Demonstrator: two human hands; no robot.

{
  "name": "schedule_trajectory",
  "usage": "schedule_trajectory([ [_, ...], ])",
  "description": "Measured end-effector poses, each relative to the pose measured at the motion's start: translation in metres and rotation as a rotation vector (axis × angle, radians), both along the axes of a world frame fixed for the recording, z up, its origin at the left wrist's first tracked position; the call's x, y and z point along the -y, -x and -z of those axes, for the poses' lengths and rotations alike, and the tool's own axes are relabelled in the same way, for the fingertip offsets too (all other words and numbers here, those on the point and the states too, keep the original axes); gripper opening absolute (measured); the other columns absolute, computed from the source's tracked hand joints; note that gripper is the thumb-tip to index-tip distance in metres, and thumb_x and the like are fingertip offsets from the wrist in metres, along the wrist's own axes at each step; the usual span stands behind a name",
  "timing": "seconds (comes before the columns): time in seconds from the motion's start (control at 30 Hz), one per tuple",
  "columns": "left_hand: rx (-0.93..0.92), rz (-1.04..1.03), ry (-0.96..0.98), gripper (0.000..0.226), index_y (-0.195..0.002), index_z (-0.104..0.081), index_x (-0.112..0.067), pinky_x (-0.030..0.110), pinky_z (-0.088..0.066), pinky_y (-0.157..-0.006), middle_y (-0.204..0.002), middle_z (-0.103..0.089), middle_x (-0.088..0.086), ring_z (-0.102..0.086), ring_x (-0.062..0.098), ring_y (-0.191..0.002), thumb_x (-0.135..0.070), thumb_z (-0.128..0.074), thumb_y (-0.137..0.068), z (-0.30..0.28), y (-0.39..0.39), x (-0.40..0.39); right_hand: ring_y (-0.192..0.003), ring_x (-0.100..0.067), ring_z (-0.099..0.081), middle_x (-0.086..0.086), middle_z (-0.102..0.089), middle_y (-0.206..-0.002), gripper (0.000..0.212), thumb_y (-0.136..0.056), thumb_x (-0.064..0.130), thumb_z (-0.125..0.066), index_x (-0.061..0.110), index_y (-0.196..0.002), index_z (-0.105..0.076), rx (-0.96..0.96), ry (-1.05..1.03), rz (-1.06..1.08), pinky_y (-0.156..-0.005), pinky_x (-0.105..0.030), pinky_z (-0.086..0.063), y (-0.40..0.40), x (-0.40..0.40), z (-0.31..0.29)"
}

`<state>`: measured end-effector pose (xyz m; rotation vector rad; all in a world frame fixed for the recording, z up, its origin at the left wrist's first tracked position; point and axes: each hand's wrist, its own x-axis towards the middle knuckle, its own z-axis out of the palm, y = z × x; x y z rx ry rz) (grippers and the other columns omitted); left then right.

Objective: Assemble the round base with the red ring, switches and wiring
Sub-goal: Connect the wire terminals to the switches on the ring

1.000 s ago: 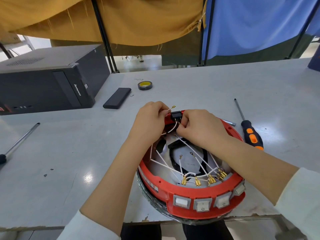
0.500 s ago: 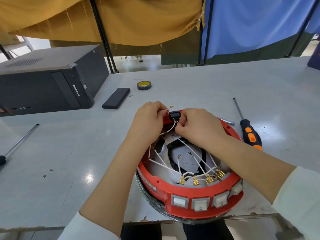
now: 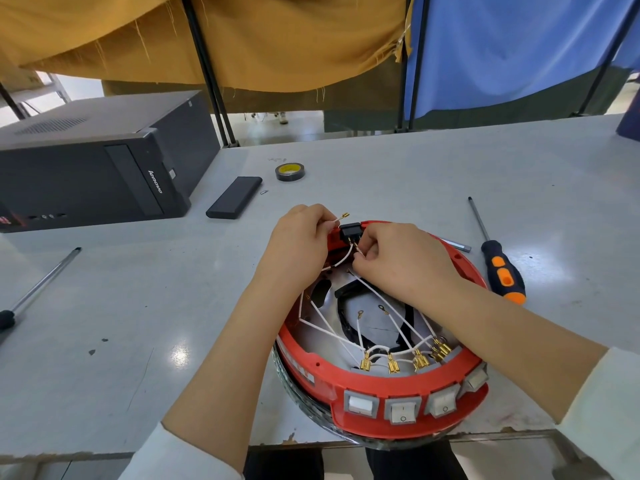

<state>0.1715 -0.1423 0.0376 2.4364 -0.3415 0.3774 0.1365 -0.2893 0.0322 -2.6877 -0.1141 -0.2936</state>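
**Two hands, one black switch at the far rim**

Both hands work at the red ring, which sits at the table's near edge. My left hand pinches a white wire, keeping its terminal clear; my right hand pinches another beneath the black switch, apparently to plug it. My fingers hide the contacts.

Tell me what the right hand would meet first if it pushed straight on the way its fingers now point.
Probably the black switch at the red ring's far side: the right hand pinches a wire terminal right beside it. Depth is uncertain.
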Motion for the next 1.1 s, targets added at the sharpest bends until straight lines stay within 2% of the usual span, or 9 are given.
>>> schedule_trajectory([
  [0.1, -0.004, -0.001, 0.003, 0.021, -0.105, -0.066, -0.018, 0.013, -0.024, -0.067, -0.107, -0.061, 0.003, -0.044, 0.009, -0.091, -0.019, -0.047, -0.099, 0.000, 0.000, 0.000, -0.068, -0.015, -0.064, 0.003, -0.067, -0.071, 0.009, -0.078, 0.024, -0.056, 0.021, -0.079, -0.065, -0.038, -0.118, 0.011, -0.067, -0.034, -0.055, 0.000, 0.002, 0.000],
  [0.17, -0.006, 0.000, 0.005, 0.020, -0.105, -0.066, -0.017, 0.014, -0.024, -0.067, -0.106, -0.060, 0.004, -0.043, 0.009, -0.091, -0.019, -0.047, -0.099, 0.000, 0.000, 0.000, -0.050, -0.014, -0.066, -0.006, -0.070, -0.065, 0.014, -0.079, 0.016, -0.055, 0.010, -0.079, -0.067, -0.088, -0.245, 0.000, -0.057, -0.032, -0.057, -0.001, 0.002, 0.000],
  [0.23, -0.005, -0.001, -0.001, 0.020, -0.105, -0.066, -0.017, 0.014, -0.024, -0.067, -0.105, -0.060, 0.004, -0.042, 0.009, -0.090, -0.019, -0.047, -0.099, -0.001, 0.000, 0.001, -0.041, -0.015, -0.064, -0.011, -0.070, -0.062, 0.016, -0.080, 0.010, -0.052, 0.003, -0.076, -0.066, -0.155, -0.343, -0.003, -0.039, -0.022, -0.050, -0.003, 0.000, 0.000],
  [0.3, -0.001, -0.002, -0.012, 0.021, -0.106, -0.066, -0.016, 0.015, -0.024, -0.067, -0.106, -0.060, 0.004, -0.042, 0.009, -0.090, -0.019, -0.046, -0.099, -0.001, 0.000, 0.001, -0.041, -0.019, -0.065, -0.010, -0.070, -0.058, 0.017, -0.080, 0.006, -0.050, 0.004, -0.070, -0.064, -0.211, -0.416, 0.011, -0.033, -0.016, -0.041, -0.005, -0.002, -0.002],
  [0.43, -0.001, 0.001, -0.023, 0.021, -0.106, -0.065, -0.015, 0.015, -0.025, -0.067, -0.106, -0.059, 0.006, -0.043, 0.010, -0.091, -0.017, -0.045, -0.099, -0.001, 0.000, 0.001, -0.046, -0.023, -0.068, -0.012, -0.069, -0.058, 0.020, -0.080, 0.001, -0.046, -0.002, -0.074, -0.064, -0.277, -0.461, -0.013, -0.043, -0.028, -0.056, -0.011, -0.006, -0.010],
  [0.6, 0.004, -0.001, -0.035, 0.021, -0.106, -0.064, -0.014, 0.015, -0.025, -0.067, -0.106, -0.058, 0.006, -0.044, 0.011, -0.090, -0.016, -0.044, -0.099, 0.000, -0.001, 0.002, -0.055, -0.019, -0.069, -0.003, -0.071, -0.061, 0.018, -0.077, 0.016, -0.053, 0.010, -0.072, -0.069, -0.151, -0.210, 0.053, -0.065, -0.038, -0.059, -0.007, -0.009, -0.009],
  [0.67, 0.009, -0.002, -0.041, 0.021, -0.106, -0.064, -0.014, 0.015, -0.025, -0.066, -0.104, -0.058, 0.005, -0.043, 0.011, -0.089, -0.016, -0.044, -0.100, 0.001, -0.002, 0.003, -0.062, -0.024, -0.069, -0.007, -0.071, -0.065, 0.019, -0.075, 0.018, -0.052, 0.008, -0.072, -0.069, -0.079, -0.174, 0.077, -0.066, -0.041, -0.058, -0.003, -0.012, -0.007],
  [0.9, 0.038, -0.030, -0.054, 0.019, -0.103, -0.064, -0.014, 0.018, -0.026, -0.067, -0.101, -0.059, 0.005, -0.045, 0.013, -0.089, -0.015, -0.046, -0.098, 0.003, -0.003, 0.001, -0.066, -0.031, -0.065, -0.014, -0.067, -0.062, 0.021, -0.076, 0.013, -0.049, 0.000, -0.068, -0.063, 0.002, -0.171, 0.056, -0.065, -0.044, -0.055, -0.001, -0.015, -0.002],
  [1.1, 0.025, -0.049, -0.041, 0.016, -0.097, -0.066, -0.015, 0.020, -0.027, -0.066, -0.099, -0.061, 0.005, -0.047, 0.014, -0.088, -0.015, -0.050, -0.097, 0.002, -0.004, 0.001, -0.069, -0.029, -0.066, -0.013, -0.067, -0.068, 0.018, -0.079, 0.013, -0.047, 0.003, -0.076, -0.062, 0.016, -0.167, 0.046, -0.069, -0.045, -0.055, -0.003, -0.016, 0.001],
])
